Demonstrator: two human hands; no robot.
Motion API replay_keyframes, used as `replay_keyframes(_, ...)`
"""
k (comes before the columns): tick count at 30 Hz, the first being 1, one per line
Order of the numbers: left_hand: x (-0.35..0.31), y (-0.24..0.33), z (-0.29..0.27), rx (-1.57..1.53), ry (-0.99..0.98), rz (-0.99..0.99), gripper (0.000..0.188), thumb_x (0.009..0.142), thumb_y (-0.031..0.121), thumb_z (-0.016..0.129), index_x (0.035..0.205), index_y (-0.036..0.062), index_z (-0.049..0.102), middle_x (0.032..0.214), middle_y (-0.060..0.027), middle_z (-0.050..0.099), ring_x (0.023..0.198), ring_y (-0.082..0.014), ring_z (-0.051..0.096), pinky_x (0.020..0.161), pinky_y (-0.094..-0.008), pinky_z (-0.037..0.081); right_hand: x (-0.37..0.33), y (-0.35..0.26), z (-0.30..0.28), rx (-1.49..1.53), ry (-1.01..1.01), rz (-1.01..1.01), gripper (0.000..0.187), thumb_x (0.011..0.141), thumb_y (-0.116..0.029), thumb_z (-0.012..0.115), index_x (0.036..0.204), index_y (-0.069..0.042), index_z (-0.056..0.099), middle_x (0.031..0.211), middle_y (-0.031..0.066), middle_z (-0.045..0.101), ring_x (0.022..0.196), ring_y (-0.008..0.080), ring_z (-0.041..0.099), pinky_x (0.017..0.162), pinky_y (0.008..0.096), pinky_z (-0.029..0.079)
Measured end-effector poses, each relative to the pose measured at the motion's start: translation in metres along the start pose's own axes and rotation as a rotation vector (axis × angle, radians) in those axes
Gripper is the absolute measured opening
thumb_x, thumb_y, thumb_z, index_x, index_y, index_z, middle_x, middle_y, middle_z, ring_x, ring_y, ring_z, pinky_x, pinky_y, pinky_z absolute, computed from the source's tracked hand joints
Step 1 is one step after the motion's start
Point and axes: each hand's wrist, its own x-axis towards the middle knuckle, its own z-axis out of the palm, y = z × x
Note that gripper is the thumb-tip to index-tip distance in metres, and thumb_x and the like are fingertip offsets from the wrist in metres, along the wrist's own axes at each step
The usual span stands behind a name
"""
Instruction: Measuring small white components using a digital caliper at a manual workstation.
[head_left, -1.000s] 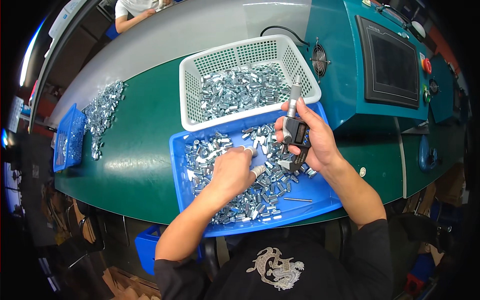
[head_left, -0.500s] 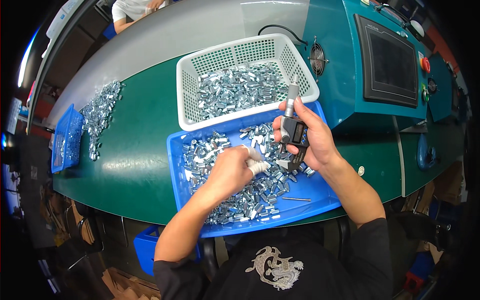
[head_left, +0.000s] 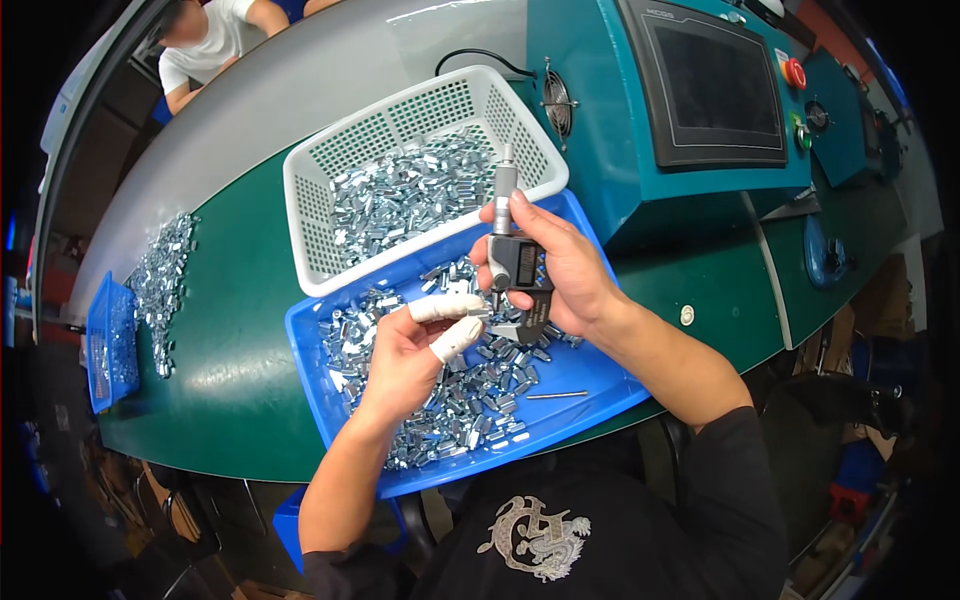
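Observation:
My right hand (head_left: 565, 265) grips a digital micrometer (head_left: 522, 268), its silver thimble pointing away from me and its frame toward me. White coverings wrap the thumb and forefinger of my left hand (head_left: 410, 355). Those two fingertips pinch a small metal hex nut beside the micrometer's jaws; the fingers mostly hide it, and whether it touches the jaws I cannot tell. Below both hands lies a blue tray (head_left: 590, 400) with many loose, long silver hex nuts (head_left: 455, 410) and a thin metal rod (head_left: 557, 395).
Behind the tray, a white perforated basket (head_left: 300, 215) holds more nuts. A loose nut pile (head_left: 160, 285) and a small blue basket (head_left: 110, 345) sit at far left. A teal machine (head_left: 600, 150) with a dark screen stands right. Across the table is another person (head_left: 215, 45).
My left hand has risen from the nuts in the tray to the micrometer's jaws, its two covered fingers now stretched forward. The whole view has shifted, so the scene sits further left.

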Motion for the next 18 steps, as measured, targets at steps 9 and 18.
replay_keyframes(9, 0.0006, 0.0039, 0.0004, -0.097, -0.03, -0.119, 0.022, 0.084, 0.004, 0.065, 0.105, -0.0031, 0.062, 0.093, -0.0123, 0.067, 0.082, -0.0177, 0.066, 0.073, -0.0279, 0.056, -0.0011, 0.0017, -0.0008, 0.049, -0.034, -0.009, 0.043, 0.099, -0.042, 0.036, 0.119, -0.005, 0.047, 0.087, 0.0111, 0.062, 0.071, 0.0148, 0.064, 0.04, 0.0205, 0.043)
replay_keyframes(18, -0.0009, 0.005, 0.0039, -0.092, -0.031, -0.129, 0.021, 0.084, 0.007, 0.065, 0.103, -0.0015, 0.063, 0.091, -0.0102, 0.068, 0.081, -0.0178, 0.067, 0.075, -0.0299, 0.056, -0.0015, 0.0025, -0.0008, 0.04, -0.031, -0.008, 0.039, 0.098, -0.042, 0.038, 0.11, -0.007, 0.048, 0.087, 0.0118, 0.062, 0.071, 0.016, 0.064, 0.039, 0.0211, 0.042)
